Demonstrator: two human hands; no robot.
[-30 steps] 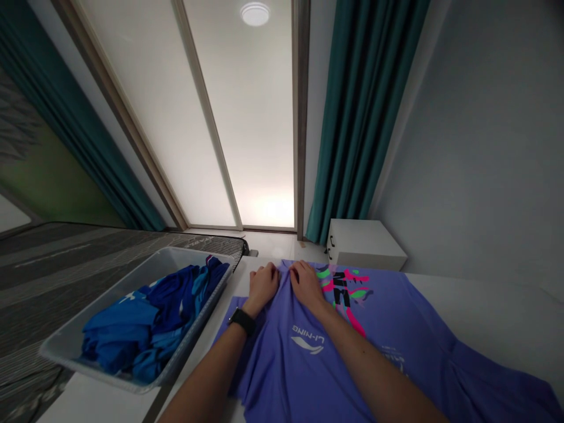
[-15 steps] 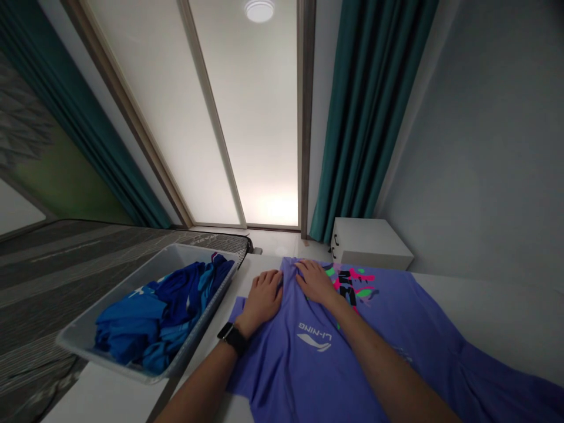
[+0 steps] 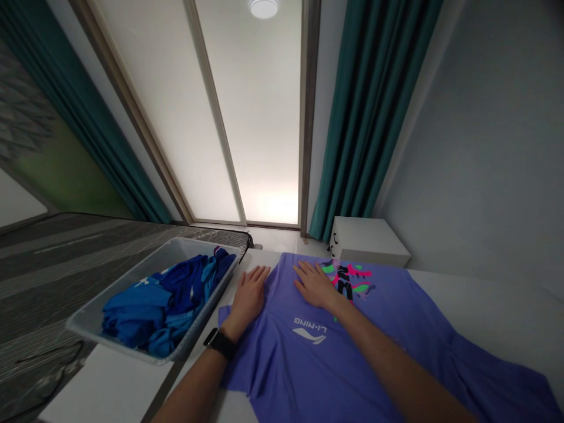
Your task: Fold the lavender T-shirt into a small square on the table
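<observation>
A purple short-sleeved shirt of soft, thin cloth (image 3: pixel 326 376) lies spread over the white, smooth worktop (image 3: pixel 467 305), its lettering upside down to the person. The bare right hand (image 3: pixel 316 286) rests palm down near the shirt's far edge, beside the pink, green and black print (image 3: pixel 352 282); its fingers are extended and slightly parted, gripping nothing, and the flat contact probably keeps the cloth from sliding. The left hand (image 3: pixel 249 294), with a black square-faced watch (image 3: pixel 220 342) on its wrist, lies along the shirt's left edge, fingers straight, close together and holding nothing; they reach past the fabric over the worktop, though whether the tips touch it is hard to tell. Having one hand on the body and one by the border seems to suit keeping the cloth level, as creases run below the left hand. A translucent white plastic basket (image 3: pixel 88 323) of crumpled blue clothes (image 3: pixel 150 305) stands to the left, apart from the shirt, perhaps to leave it room.
</observation>
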